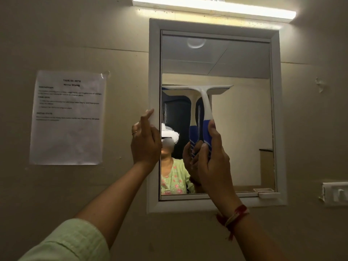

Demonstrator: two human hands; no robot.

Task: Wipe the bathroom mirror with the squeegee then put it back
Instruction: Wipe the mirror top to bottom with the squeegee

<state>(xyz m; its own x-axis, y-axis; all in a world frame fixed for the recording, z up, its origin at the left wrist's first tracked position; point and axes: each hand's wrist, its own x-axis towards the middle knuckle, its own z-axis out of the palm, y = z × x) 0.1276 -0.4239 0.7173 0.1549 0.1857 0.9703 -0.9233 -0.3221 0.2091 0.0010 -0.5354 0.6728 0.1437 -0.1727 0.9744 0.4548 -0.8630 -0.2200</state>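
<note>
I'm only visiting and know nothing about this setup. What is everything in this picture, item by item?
mirror: one, white frame, on the wall, centre
squeegee: one, white with a blue handle, blade against the mirror's left half at mid height
printed sheet: one, white, stuck to the wall left of the mirror
tube light: one, lit, above the mirror
switch plate: one, white, on the wall lower right of the mirror
wall: beige, all around
left hand: one, fingers touching the mirror frame's left edge
right hand: one, grips the squeegee's blue handle
sleeve: one, light green, on the left arm
thread: red, round the right wrist
</note>
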